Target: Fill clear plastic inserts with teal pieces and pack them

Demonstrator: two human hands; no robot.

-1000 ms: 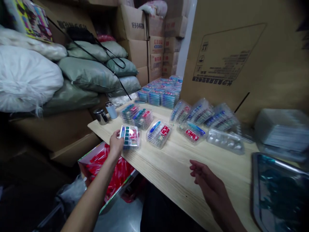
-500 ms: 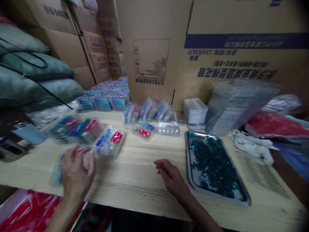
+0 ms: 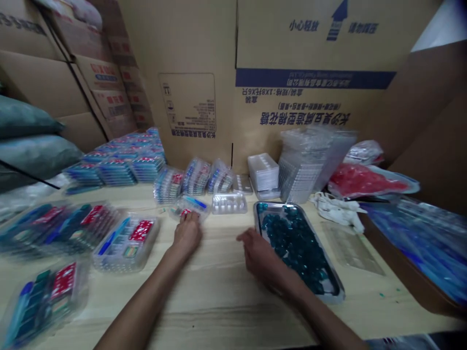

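My left hand (image 3: 188, 234) reaches over the near edge of a clear plastic tray (image 3: 200, 210), which holds a blue pen and a red dotted packet; its fingers are closed on that edge. My right hand (image 3: 260, 253) hovers over the table beside a metal tray (image 3: 334, 287) of dark teal wrapped pieces. Its index finger points left, the others curl loosely, and nothing shows in it. Left of my left arm stands a stack of filled plastic trays (image 3: 127, 243). Nearer the front left corner lies another filled tray (image 3: 45, 301), blurred.
An unfilled clear tray (image 3: 229, 204) lies behind the metal tray. More filled trays (image 3: 168, 184) lean against a large carton (image 3: 189, 43). Stacked clear trays (image 3: 263, 172), white gloves (image 3: 337, 211) and a box of blue pens (image 3: 419, 243) are at the right.
My left hand has left the filled tray at the front left and moved right and away to the tray with the red packet. The view has turned right.
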